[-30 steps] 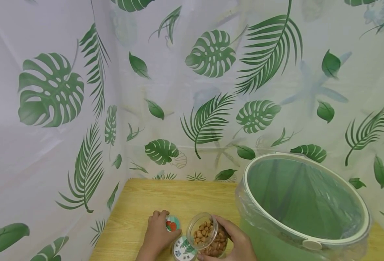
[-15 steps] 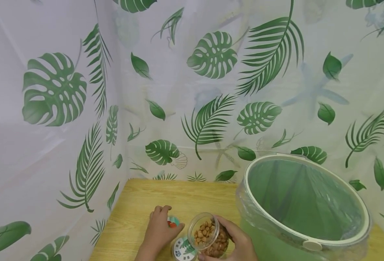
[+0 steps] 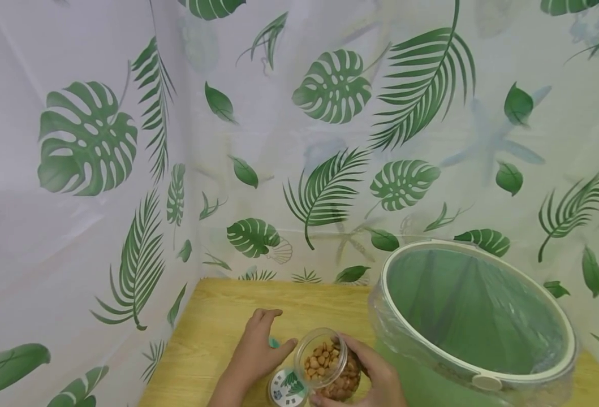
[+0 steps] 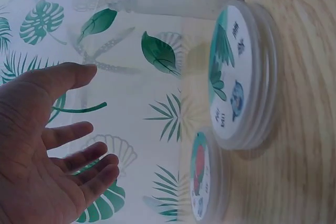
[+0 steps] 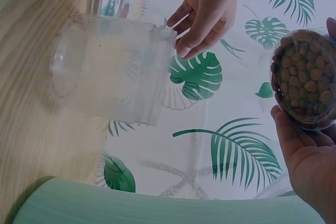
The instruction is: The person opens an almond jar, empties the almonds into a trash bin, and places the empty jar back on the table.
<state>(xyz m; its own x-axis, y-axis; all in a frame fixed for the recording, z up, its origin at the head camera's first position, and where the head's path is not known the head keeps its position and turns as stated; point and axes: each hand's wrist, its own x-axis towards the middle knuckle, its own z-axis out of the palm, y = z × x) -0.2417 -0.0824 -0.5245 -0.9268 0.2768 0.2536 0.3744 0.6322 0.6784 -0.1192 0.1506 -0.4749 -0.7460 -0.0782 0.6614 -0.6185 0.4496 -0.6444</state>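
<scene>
My right hand [image 3: 375, 370] grips a clear plastic jar [image 3: 347, 381] filled with brown nut-like pieces, its round mouth tilted toward the head view. In the right wrist view this filled jar [image 5: 304, 80] is held up off the table. A second clear jar [image 5: 105, 69] stands upright on the table with no pieces showing inside. My left hand [image 3: 258, 350] holds nothing, fingers loosely bent and thumb apart; its fingertips overlap the standing jar's rim in the right wrist view. Beside that hand lie a white round lid with leaves [image 4: 236, 77] and a smaller lid with a red picture [image 4: 202, 177].
A large green bin [image 3: 474, 362] with a pale rim and a clear plastic liner stands right of my hands. Leaf-printed white sheeting [image 3: 299, 186] rises behind and left of the wooden table [image 3: 218, 316].
My left hand has lifted from the red-picture lid and moved forward and right, its fingers spreading. It now hides most of that lid. The filled jar has shifted slightly right in my right hand.
</scene>
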